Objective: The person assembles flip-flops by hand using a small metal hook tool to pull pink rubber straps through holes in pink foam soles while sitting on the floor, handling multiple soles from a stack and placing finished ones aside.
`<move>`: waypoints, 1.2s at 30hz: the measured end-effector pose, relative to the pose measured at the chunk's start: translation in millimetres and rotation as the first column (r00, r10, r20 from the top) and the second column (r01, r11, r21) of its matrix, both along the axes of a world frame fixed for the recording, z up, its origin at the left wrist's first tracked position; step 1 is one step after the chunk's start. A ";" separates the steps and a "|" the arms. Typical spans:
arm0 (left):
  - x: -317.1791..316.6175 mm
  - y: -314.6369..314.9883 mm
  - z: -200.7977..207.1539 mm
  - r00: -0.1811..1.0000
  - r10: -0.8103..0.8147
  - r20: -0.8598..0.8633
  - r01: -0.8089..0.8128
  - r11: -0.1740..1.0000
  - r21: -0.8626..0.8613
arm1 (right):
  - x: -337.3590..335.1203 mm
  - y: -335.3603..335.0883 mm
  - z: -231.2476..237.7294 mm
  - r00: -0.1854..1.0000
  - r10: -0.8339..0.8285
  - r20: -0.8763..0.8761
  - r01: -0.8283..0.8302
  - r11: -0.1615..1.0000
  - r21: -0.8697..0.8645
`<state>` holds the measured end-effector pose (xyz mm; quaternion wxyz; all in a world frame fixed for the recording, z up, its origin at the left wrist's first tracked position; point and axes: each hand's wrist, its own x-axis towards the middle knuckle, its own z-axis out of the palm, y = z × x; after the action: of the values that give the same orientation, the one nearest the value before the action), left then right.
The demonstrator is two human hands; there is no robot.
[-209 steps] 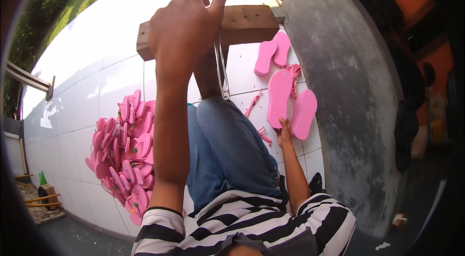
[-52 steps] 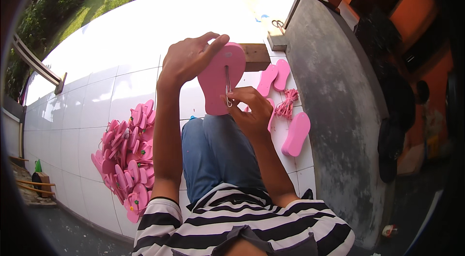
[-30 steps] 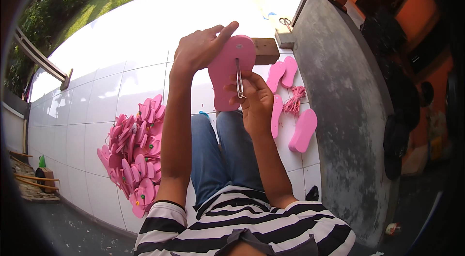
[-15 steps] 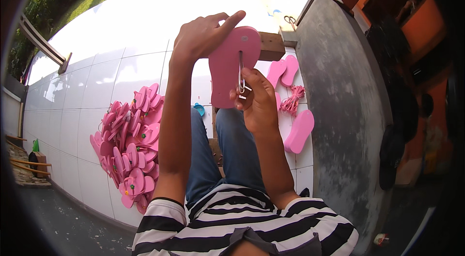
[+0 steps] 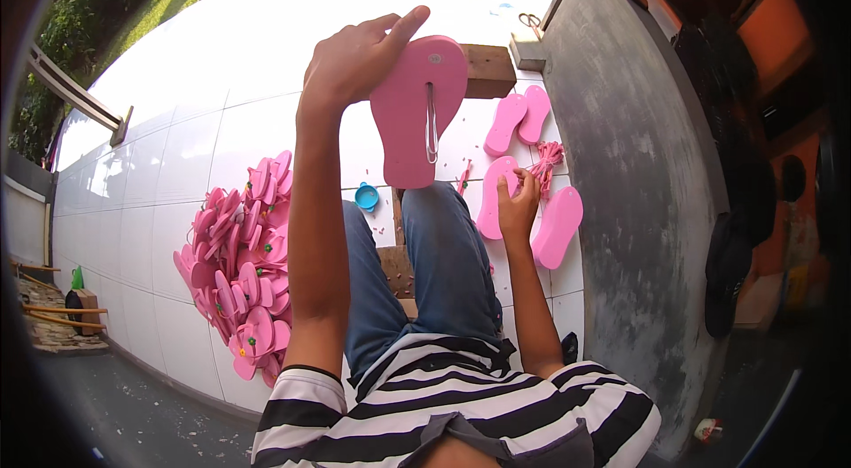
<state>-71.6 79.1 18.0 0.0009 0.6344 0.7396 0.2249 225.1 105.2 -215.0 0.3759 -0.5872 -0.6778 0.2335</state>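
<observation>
My left hand (image 5: 359,60) grips a pink flip-flop sole (image 5: 403,136) along its upper left edge, thumb pointing up and away; the fingers beneath are partly hidden. A thin metal looped tool (image 5: 431,127) sticks in the sole's slot and hangs down its face, with no hand on it. Lower right, my right hand (image 5: 517,204) reaches over another pink sole (image 5: 496,193), thumb and fingers apart. Its fingertips are at the edge of a bundle of pink straps (image 5: 549,158); whether they touch it I cannot tell.
A heap of finished pink flip-flops (image 5: 239,273) lies on the left tiles. A wooden block (image 5: 489,71) sits behind the held sole. Pink soles (image 5: 557,229) lie at right, scissors (image 5: 529,21) beyond. A small blue dish (image 5: 366,196) is near my knee.
My right hand has let go of the metal tool and moved right and down to the strap bundle. My left hand and the sole have shifted slightly left.
</observation>
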 end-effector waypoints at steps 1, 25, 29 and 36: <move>0.0 1.3 -1.2 1.000 -0.010 -0.015 0.010 1.000 0.010 | 28.7 10.5 -35.1 0.947 -0.197 0.255 0.173 0.978 0.114; 111.4 -152.6 -60.0 0.696 -0.503 0.512 -0.109 0.631 0.768 | 26.5 -121.7 3.8 0.931 0.139 -0.338 -0.096 0.986 0.139; 139.1 -169.8 -53.5 0.757 -0.238 0.609 -0.033 0.916 0.400 | -4.2 -144.6 17.6 0.883 0.443 -0.157 -0.324 0.815 0.480; 103.3 -147.1 -57.8 0.779 -0.479 0.404 0.232 0.819 0.524 | -22.4 -104.8 116.7 0.615 0.717 -0.327 -0.589 0.694 0.413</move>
<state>31.7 -68.0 -39.9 0.0987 0.6637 0.5014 0.5463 202.8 0.4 -98.4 0.4889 -0.1666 -0.7593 0.3958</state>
